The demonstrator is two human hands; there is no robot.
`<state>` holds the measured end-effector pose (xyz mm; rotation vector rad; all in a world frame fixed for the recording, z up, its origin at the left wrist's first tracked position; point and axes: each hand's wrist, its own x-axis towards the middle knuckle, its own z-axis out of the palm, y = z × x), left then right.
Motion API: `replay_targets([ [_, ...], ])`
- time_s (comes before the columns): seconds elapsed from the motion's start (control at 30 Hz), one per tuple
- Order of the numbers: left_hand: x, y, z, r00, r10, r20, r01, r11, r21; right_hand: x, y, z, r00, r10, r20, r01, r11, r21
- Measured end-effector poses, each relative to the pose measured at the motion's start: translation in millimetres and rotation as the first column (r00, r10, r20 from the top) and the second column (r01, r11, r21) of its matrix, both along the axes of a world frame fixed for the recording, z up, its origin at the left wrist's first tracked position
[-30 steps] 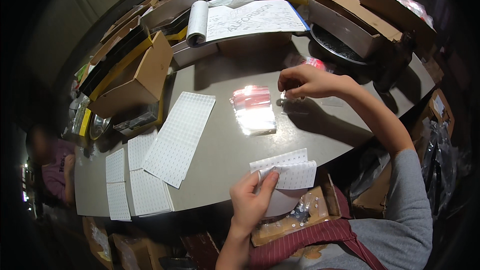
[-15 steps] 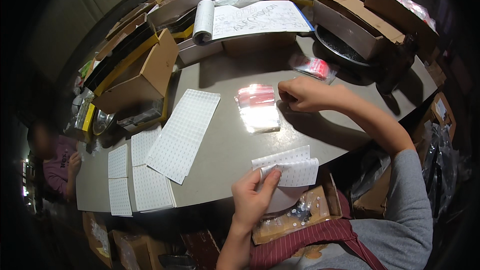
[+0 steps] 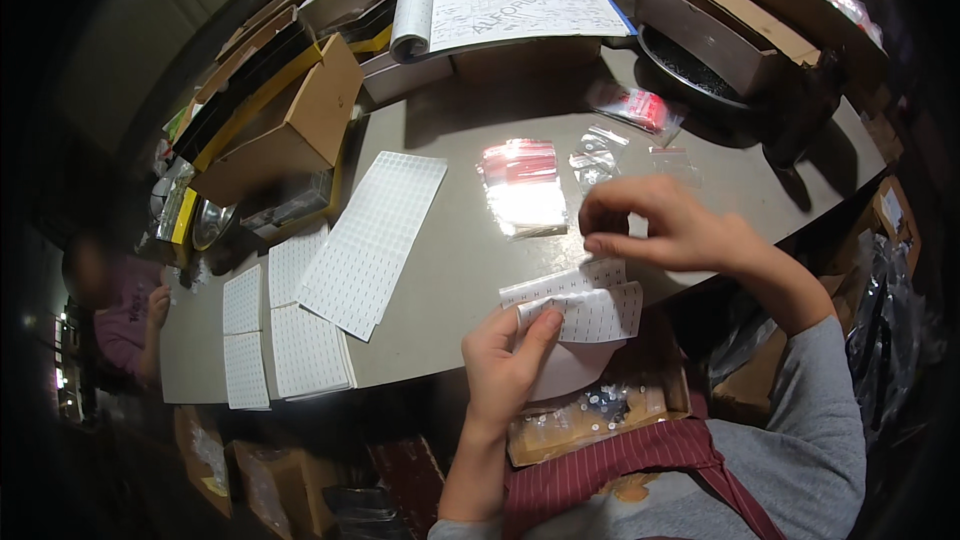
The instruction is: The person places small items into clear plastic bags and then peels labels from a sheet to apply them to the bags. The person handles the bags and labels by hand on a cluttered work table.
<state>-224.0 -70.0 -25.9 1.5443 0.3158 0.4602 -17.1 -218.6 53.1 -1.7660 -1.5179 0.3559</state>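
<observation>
My left hand (image 3: 505,358) pinches a folded white sheet of small printed labels (image 3: 590,314) between thumb and fingers, over the table's front edge. My right hand (image 3: 665,224) hovers just above the sheet's upper right corner. Its thumb and index finger curl to a pinch; anything tiny between the tips is too small to make out. Beyond the sheet lies a stack of clear zip bags with red tops (image 3: 522,190). Small clear bags holding little parts (image 3: 598,154) and another clear bag (image 3: 676,166) lie right of the stack.
More label sheets (image 3: 375,240) (image 3: 243,335) lie at left. A red-and-white packet (image 3: 635,108) sits near a dark round pan (image 3: 690,70). Cardboard boxes (image 3: 325,100) and a paper pad (image 3: 520,15) line the back. An open box of small parts (image 3: 600,415) is below my hands. Another person (image 3: 130,310) is far left.
My right hand has moved from beside the zip bag stack toward me, to the label sheet's top edge, uncovering the small bags. My left hand keeps its grip. The view has shifted slightly.
</observation>
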Motion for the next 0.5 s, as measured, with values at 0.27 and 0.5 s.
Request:
replay_targets([
  [0.27, 6, -8, 4, 0.998, 0.053, -0.032, -0.051, 0.998, 0.048, -49, -9, -16, 0.934, 0.016, 0.357, -0.067, 0.989, 0.131],
  [0.5, 6, -11, 6, 0.996, 0.087, 0.01, -0.087, 0.994, 0.062, -52, -1, -19, 0.911, -0.021, 0.412, -0.061, 0.981, 0.185],
])
